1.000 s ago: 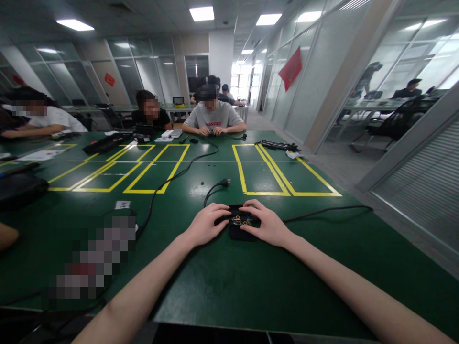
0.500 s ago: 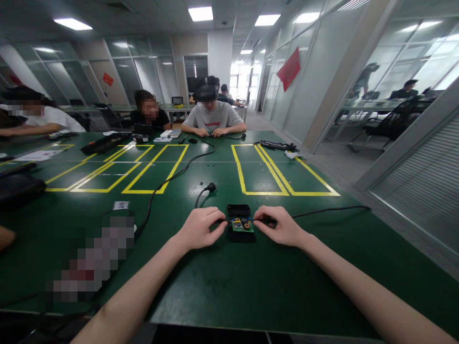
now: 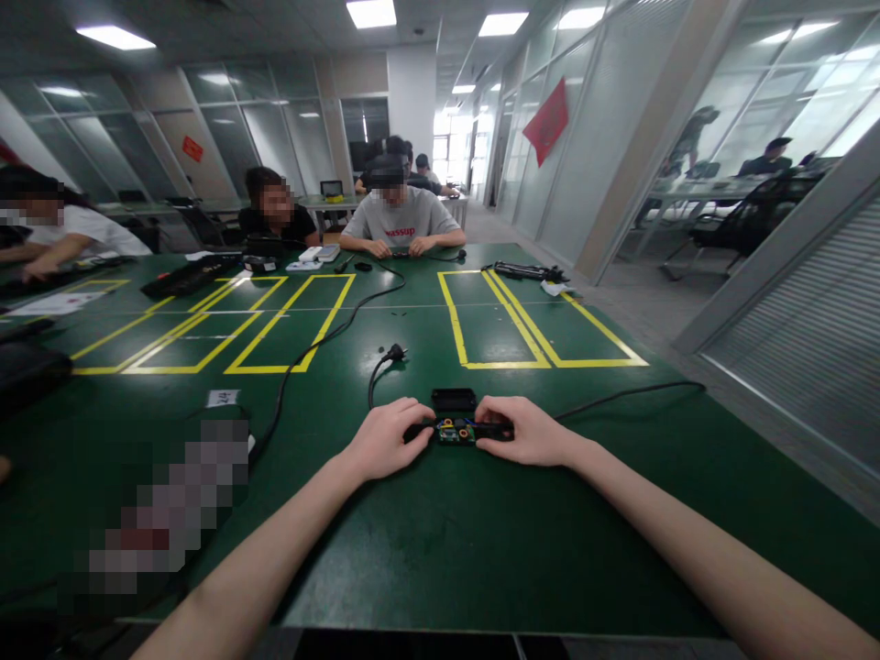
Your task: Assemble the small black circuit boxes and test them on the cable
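Note:
A small green circuit board [image 3: 456, 433] with copper-coloured coils and blue and yellow wires lies in a black case half between my hands. Its far side faces a second black case half [image 3: 453, 400], open side up. At the board's left end, my left hand [image 3: 391, 438] pinches the black plug cable [image 3: 372, 383], thumb and fingers closed. My right hand [image 3: 523, 431] is closed on the other black cable [image 3: 605, 400] at the right end, its fingertips against the case edge. The fingers partly hide both cable ends.
Beyond my left hand lies a black power plug [image 3: 395, 354]. A blurred-out strip-shaped object [image 3: 171, 504] lies at left, near a long black cable [image 3: 280, 403]. Yellow tape outlines [image 3: 505, 364] mark the green table. A folded black tripod [image 3: 526, 271] is at the far right; people sit opposite.
The circuit board has come down into the lower case half. My right hand has shifted slightly left, closer to the case. The camera view has moved a little.

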Motion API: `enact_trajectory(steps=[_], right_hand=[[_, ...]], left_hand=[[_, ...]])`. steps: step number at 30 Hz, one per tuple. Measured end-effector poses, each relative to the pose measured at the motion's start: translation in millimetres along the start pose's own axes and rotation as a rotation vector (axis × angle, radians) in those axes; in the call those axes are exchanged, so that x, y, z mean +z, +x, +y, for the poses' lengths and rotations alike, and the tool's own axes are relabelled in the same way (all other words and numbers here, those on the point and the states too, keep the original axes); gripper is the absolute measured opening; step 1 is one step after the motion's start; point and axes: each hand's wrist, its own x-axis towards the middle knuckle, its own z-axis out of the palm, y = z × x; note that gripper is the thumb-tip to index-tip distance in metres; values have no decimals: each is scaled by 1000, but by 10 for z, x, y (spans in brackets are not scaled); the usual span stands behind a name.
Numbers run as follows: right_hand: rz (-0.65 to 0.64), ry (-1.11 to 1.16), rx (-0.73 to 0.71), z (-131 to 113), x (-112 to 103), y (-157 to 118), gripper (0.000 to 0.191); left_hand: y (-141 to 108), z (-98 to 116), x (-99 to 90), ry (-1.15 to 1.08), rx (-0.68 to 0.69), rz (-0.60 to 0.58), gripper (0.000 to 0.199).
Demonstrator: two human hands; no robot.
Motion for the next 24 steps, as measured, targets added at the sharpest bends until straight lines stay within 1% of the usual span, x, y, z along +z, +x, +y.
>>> enact_trajectory(steps=[3, 7, 13, 17, 21, 24], right_hand=[[-48, 66, 42, 13, -42, -2, 24], [-36, 140, 103, 84, -24, 8, 35], [-33, 68, 58, 144, -20, 12, 48], [-26, 21, -2, 159, -28, 18, 44], [-15, -9, -42, 160, -19, 26, 39], [-22, 39, -76, 143, -49, 34, 36]], left_hand=[[-10, -4, 9, -33, 24, -1, 19], [-9, -5, 35, -80, 21, -10, 20], [-11, -26, 47, -83, -6, -22, 22], [-8, -43, 29, -27, 2, -35, 24], [1, -37, 6, 70, 72, -50, 27], [11, -17, 2, 173, 116, -69, 31]])
